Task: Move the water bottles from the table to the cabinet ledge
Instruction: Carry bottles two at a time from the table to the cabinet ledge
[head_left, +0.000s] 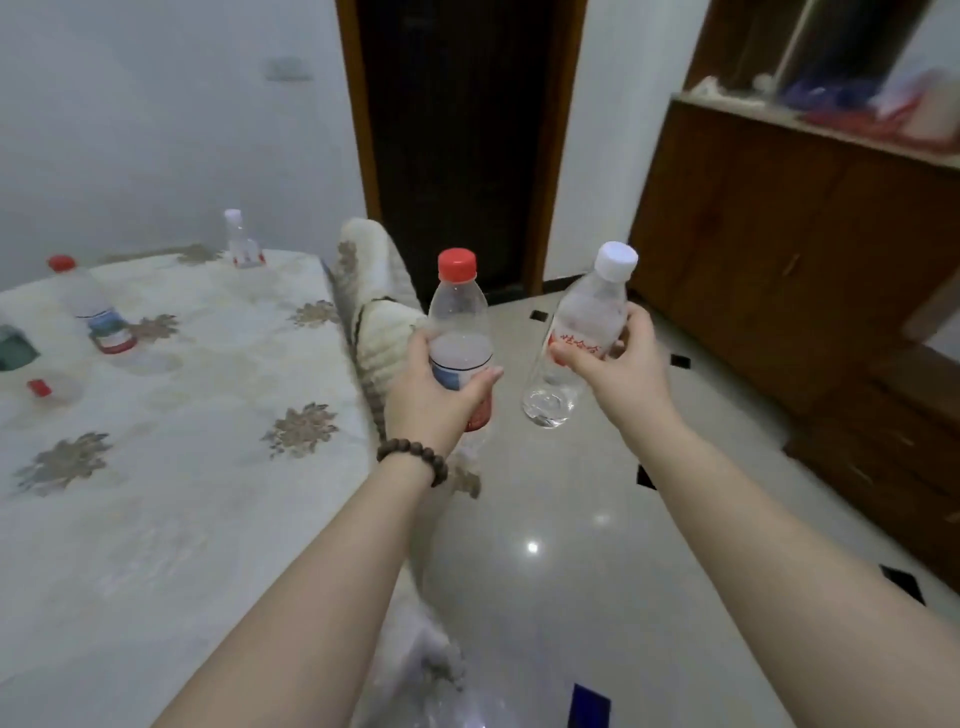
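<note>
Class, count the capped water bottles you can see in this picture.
4: red-capped bottle in left hand, white-capped bottle in right hand, two on the table: one red-capped, one white-capped. More may sit out of view.

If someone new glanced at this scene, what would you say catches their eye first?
Two clear plastic bottles held up mid-frame over the glossy floor: a red-capped one in the left hand, a white-capped one in the right hand. Then more bottles standing on the floral-clothed table at left, and the brown wooden cabinet ledge at upper right.

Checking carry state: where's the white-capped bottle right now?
Head view, right of centre: white-capped bottle in the right hand, above the floor, beside the red-capped bottle.
</note>
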